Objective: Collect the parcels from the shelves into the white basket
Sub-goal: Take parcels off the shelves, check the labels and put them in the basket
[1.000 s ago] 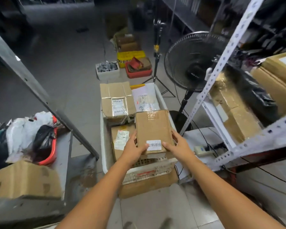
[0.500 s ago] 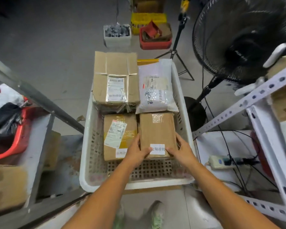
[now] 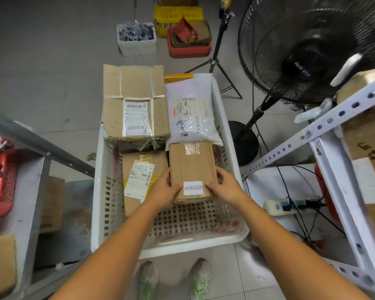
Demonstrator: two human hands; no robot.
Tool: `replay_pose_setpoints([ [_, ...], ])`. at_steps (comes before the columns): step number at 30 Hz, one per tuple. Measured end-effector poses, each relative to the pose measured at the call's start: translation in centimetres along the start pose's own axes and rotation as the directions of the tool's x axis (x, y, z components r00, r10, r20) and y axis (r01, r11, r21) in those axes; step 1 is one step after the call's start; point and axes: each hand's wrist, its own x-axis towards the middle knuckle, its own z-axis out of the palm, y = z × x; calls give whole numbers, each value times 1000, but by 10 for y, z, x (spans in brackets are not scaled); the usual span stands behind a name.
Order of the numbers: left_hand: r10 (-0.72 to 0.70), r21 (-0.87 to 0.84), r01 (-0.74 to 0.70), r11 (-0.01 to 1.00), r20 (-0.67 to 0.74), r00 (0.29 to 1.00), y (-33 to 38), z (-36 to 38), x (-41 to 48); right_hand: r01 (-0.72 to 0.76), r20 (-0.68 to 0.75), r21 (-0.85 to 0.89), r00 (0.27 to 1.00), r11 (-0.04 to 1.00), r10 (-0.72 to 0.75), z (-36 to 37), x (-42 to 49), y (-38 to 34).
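The step in hand looks like the setting-down of one parcel: the small brown parcel [image 3: 192, 167] sits low inside the white basket [image 3: 96, 198], in its right half, just right of a labelled box [image 3: 139, 176] and with its far end at the near edge of a bubble mailer [image 3: 191, 113]; whether its underside has met the perforated floor I cannot tell. The left hand [image 3: 164, 189] grasps the parcel's near left corner and the right hand [image 3: 224, 186] its near right corner, with the thumbs on top at either side of a white sticker and the other fingers curling down the sides out of sight; both forearms reach forward and down from the near edge, roughly symmetrical. A large taped carton [image 3: 134, 100] fills the far left of the basket; the near strip of its floor is bare. The next move, as I judge it, calls for lowering the parcel flat until it bears its own weight, letting go with both hands together, then turning to the white shelf frame [image 3: 312, 131] on the right, where cardboard boxes [image 3: 364, 135] lie.
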Motion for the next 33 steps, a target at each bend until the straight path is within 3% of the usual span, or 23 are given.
replay_pose_setpoints([
  [6, 72, 414, -96, 905, 75, 995, 52, -35, -31, -44, -126, -202, 992, 978, 19, -32, -57, -43],
  [9, 167, 635, -256, 729, 198, 966, 96, -53, -60, -93, -233, -265, 972, 960, 30, -54, -113, -62],
  [11, 210, 692, -342, 636, 271, 939, 125, -62, -80, -123, -288, -280, 957, 952, 39, -66, -150, -70],
  [20, 398, 773, -570, 278, 447, 801, 230, -40, -206, -224, -544, -280, 838, 934, 38, -103, -344, -69],
  [26, 410, 716, -698, 11, 633, 657, 260, 54, -320, -317, -695, -238, 716, 918, 67, -144, -505, 1],
  [31, 442, 614, -776, -142, 741, 506, 273, 163, -416, -417, -824, -23, 522, 908, 219, -168, -643, 88],
  [33, 404, 519, -828, -213, 818, 409, 273, 215, -457, -444, -859, 78, 424, 893, 286, -169, -694, 125],
])
